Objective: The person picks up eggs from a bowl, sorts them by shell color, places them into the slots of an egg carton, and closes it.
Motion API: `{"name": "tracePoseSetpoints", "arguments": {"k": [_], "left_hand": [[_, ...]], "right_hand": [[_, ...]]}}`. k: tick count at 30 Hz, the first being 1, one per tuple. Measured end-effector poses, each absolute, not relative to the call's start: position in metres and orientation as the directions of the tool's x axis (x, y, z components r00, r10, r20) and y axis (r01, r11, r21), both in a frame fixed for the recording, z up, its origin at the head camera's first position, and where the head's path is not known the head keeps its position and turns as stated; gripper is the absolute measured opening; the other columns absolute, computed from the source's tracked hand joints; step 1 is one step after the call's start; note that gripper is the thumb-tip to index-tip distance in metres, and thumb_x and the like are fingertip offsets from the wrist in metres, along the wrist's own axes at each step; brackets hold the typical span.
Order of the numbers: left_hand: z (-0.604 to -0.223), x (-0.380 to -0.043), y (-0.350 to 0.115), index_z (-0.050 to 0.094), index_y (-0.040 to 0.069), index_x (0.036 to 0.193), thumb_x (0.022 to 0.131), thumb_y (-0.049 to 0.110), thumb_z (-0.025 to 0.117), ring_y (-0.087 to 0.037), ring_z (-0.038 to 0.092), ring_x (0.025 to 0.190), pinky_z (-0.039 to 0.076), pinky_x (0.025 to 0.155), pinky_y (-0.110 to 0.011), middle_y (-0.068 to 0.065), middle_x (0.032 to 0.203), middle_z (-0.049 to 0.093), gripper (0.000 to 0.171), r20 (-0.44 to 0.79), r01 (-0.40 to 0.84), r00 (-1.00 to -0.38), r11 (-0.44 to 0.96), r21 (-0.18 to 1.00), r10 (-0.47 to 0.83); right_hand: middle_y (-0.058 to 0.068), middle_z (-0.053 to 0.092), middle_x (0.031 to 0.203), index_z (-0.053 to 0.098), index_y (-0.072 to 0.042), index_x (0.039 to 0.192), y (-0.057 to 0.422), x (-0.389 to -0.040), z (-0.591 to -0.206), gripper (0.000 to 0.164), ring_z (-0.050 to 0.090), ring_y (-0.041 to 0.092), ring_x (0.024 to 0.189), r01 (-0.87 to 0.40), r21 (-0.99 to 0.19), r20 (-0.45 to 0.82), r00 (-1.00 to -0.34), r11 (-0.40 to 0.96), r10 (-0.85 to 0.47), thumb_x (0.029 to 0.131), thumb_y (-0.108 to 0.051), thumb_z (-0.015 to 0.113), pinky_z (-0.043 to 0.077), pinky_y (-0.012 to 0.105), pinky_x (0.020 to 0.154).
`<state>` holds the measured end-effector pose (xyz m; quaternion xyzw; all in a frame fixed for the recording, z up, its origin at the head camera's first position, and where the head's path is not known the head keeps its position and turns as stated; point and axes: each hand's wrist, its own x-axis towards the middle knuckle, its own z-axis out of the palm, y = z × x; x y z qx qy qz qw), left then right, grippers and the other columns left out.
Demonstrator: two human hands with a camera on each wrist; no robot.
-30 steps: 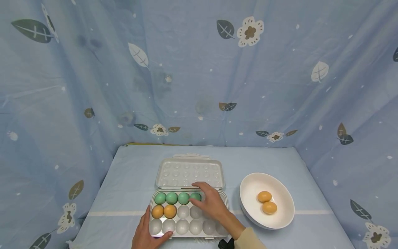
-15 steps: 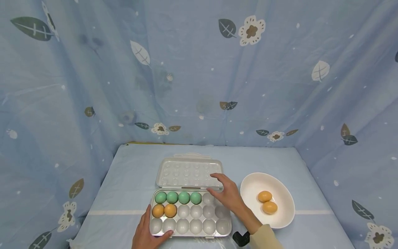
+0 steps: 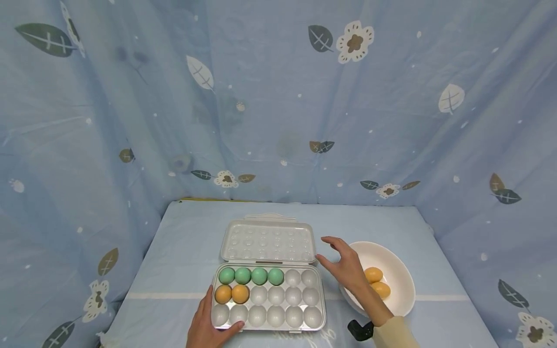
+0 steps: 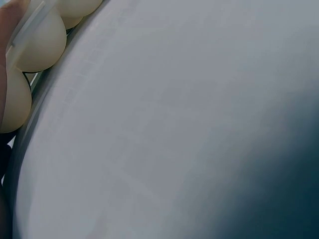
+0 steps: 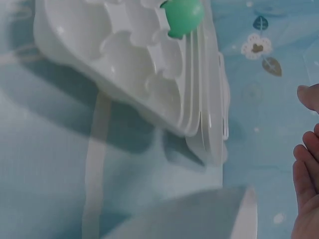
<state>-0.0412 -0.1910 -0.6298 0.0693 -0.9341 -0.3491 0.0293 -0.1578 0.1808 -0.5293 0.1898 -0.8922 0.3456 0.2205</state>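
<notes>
1. Hanging at far left and running on behind and to the right, the curtain [image 3: 156,130] is blue, printed with leaves and flowers.
2. Table [image 3: 183,251]: covered in pale blue cloth, crossed by a white stripe.
3. Left hand [image 3: 204,323]: set at the near left corner of the tray [image 3: 276,316], fingers extended along its left side, thumb spread across its front edge. The hand touches the corner without curling round it; the left wrist view shows the rounded cup undersides beside the hand.
4. Tray: white, three rows of six cups, lying flat on the table. The orange eggs [image 3: 223,294], two in number, occupy the first two cups of the middle row. The green eggs [image 3: 259,276], four in number, fill the first four cups of the back row.
5. Lid [image 3: 268,241]: opened back, dimpled inside upward, joined to the tray's far edge.
6. Right hand [image 3: 348,268]: raised between tray and bowl [image 3: 403,280], thumb and fingers well parted, holding nothing. The forearm, in a cream sleeve [image 3: 395,333], crosses in front of the bowl's left side; a black device [image 3: 359,330] shows near the wrist.
7. Bowl: white, right of the tray, containing two further eggs [image 3: 381,290], orange and side by side.
</notes>
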Motion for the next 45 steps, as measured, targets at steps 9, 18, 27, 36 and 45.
{"name": "tracePoseSetpoints", "arguments": {"k": [9, 18, 27, 36, 45], "left_hand": [[-0.626, -0.041, -0.191, 0.021, -0.002, 0.16, 0.066, 0.07, 0.086, -0.047, 0.056, 0.126, 0.051, 0.099, -0.063, -0.028, 0.148, 0.047, 0.135, -0.003, -0.116, -0.988, 0.746, 0.656, -0.152], [-0.624, -0.041, -0.19, 0.02, -0.002, 0.16, 0.065, 0.073, 0.085, -0.046, 0.055, 0.128, 0.05, 0.101, -0.062, -0.028, 0.15, 0.045, 0.137, -0.034, -0.136, -0.988, 0.751, 0.646, -0.151], [-0.622, -0.041, -0.192, 0.019, 0.0, 0.161, 0.066, 0.072, 0.085, -0.048, 0.054, 0.128, 0.049, 0.101, -0.064, -0.028, 0.15, 0.044, 0.136, -0.042, -0.138, -0.988, 0.744, 0.653, -0.147], [-0.621, -0.041, -0.191, 0.018, -0.001, 0.161, 0.066, 0.073, 0.084, -0.048, 0.052, 0.131, 0.047, 0.104, -0.064, -0.029, 0.152, 0.043, 0.137, -0.07, -0.159, -0.986, 0.746, 0.647, -0.149], [-0.62, -0.04, -0.191, 0.018, -0.002, 0.16, 0.066, 0.073, 0.084, -0.048, 0.052, 0.131, 0.048, 0.103, -0.063, -0.028, 0.152, 0.043, 0.136, -0.066, -0.155, -0.987, 0.748, 0.645, -0.148]], "right_hand": [[0.011, 0.072, 0.121, 0.069, -0.002, 0.124, 0.228, -0.15, -0.531, 0.051, 0.07, 0.031, 0.111, -0.425, -0.521, 0.518, -0.847, 0.741, -0.121, 0.078, -0.01, 0.09, 0.054, 0.026, 0.096], [0.013, 0.072, 0.122, 0.069, -0.002, 0.124, 0.266, -0.139, -0.541, 0.052, 0.069, 0.031, 0.109, -0.365, -0.507, 0.496, -0.865, 0.781, -0.083, 0.077, -0.009, 0.091, 0.037, 0.0, 0.098], [0.015, 0.072, 0.121, 0.068, -0.002, 0.124, 0.285, -0.126, -0.548, 0.051, 0.071, 0.035, 0.106, -0.229, -0.481, 0.407, -0.914, 0.847, -0.016, 0.079, -0.013, 0.09, 0.057, 0.039, 0.089], [0.016, 0.072, 0.112, 0.069, 0.001, 0.12, 0.293, -0.12, -0.549, 0.045, 0.072, 0.033, 0.098, -0.122, -0.507, 0.276, -0.961, 0.854, 0.027, 0.082, -0.014, 0.088, 0.059, 0.051, 0.087], [0.016, 0.073, 0.111, 0.07, 0.002, 0.118, 0.297, -0.122, -0.55, 0.044, 0.069, 0.031, 0.099, -0.038, -0.461, 0.147, -0.989, 0.886, 0.034, 0.083, -0.018, 0.086, 0.056, 0.051, 0.09]]}}
